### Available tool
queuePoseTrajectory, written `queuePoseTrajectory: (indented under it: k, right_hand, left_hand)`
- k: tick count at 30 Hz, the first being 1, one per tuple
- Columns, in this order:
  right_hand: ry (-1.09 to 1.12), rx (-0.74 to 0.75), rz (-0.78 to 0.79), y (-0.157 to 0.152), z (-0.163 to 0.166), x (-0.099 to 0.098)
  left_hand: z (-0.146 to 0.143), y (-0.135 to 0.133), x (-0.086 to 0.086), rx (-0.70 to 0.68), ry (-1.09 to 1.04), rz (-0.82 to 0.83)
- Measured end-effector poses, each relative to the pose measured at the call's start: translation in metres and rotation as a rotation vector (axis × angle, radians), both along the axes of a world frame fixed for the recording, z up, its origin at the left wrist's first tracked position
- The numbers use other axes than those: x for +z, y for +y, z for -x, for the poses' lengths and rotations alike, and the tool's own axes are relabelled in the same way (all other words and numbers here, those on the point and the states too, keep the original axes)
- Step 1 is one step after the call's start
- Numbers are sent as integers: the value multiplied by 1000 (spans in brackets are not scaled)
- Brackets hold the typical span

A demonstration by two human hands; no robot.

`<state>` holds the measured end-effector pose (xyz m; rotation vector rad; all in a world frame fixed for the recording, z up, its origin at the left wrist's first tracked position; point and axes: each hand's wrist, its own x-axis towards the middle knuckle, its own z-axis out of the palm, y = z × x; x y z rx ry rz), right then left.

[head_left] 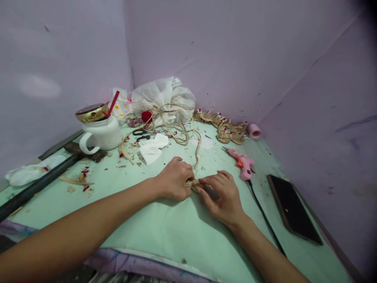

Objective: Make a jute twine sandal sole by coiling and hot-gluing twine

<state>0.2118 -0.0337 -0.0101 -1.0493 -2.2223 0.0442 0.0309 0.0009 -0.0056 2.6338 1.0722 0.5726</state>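
Between my two hands is a small piece of coiled straw rope (193,184), partly hidden by fingers. My left hand (176,179) is closed on its left side, knuckles up. At the right side, my right hand (220,194) pinches it between thumb and fingertips. A long loose length of the braided straw rope (198,151) runs from the piece up the table to a tangle of loops. Several finished-looking woven straw pieces with red and white beads (229,131) lie by the back wall.
A pink glue gun (243,163) with a black cord lies right of my hands, near a phone (294,210). A white mug (101,133), a hammer (72,159), black-handled scissors (141,135), white tissue (153,149) and a white plastic bag (167,96) stand or lie left and behind.
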Motion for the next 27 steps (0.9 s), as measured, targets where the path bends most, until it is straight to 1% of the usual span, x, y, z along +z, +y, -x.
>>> queuePoseTrajectory:
  k: [4, 6, 9, 12, 14, 17, 18, 20, 22, 23, 24, 25, 26, 27]
  right_hand:
    - [-80, -31, 21, -1, 6, -2]
    - [-99, -74, 38, -1, 14, -4]
    - [-62, -147, 58, -1, 23, -6]
    - [-29, -171, 77, -1, 26, -8]
    - [-22, -155, 75, 0, 25, -7]
    - [-32, -61, 63, 0, 16, -5]
    - [2, -33, 56, 1, 12, -3]
    - [164, -37, 51, 2, 4, 0]
    - [403, -132, 80, 4, -3, 2]
    - [522, -192, 127, 5, -5, 3]
    - [629, -240, 202, 5, -6, 4]
    - [734, -262, 309, 6, -6, 4]
    - [835, -250, 452, 6, -5, 6]
    - [923, -204, 623, 6, -4, 7]
  left_hand:
    - [1, -2, 6, -10, 38, 7]
    - [1, -3, 8, -10, 50, 17]
    - [-1, -3, 6, 2, 34, 20]
    - [-3, -2, 1, 21, 6, 11]
    - [-4, -2, -1, 36, -5, 1]
    - [-2, -4, 0, 33, -2, -20]
    - [-1, -5, 2, 24, 2, -32]
    - [2, -6, 6, -4, 7, -81]
    - [6, -7, 11, -40, 0, -170]
    - [7, -8, 14, -58, -7, -218]
    - [9, -8, 17, -78, -19, -259]
    - [11, -9, 20, -96, -32, -289]
    - [13, -9, 22, -109, -47, -305]
    - [14, -10, 24, -117, -63, -311]
